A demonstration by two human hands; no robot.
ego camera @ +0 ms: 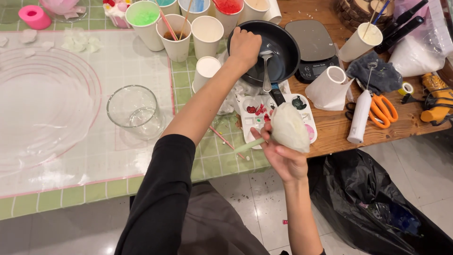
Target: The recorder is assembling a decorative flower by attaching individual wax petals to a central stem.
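My left hand reaches across the table and grips the handle of a metal spoon, whose bowl rests inside a black pan. My right hand is held over the table's front edge. It grips a whitish, translucent bud-shaped piece on a pale green stem. The bud hangs just above a white paint palette dotted with red and dark colours.
Several paper cups, some with coloured liquid, stand behind a glass bowl on a silicone mat. A digital scale, orange scissors and a white handheld mixer lie at right. A black bin bag sits on the floor.
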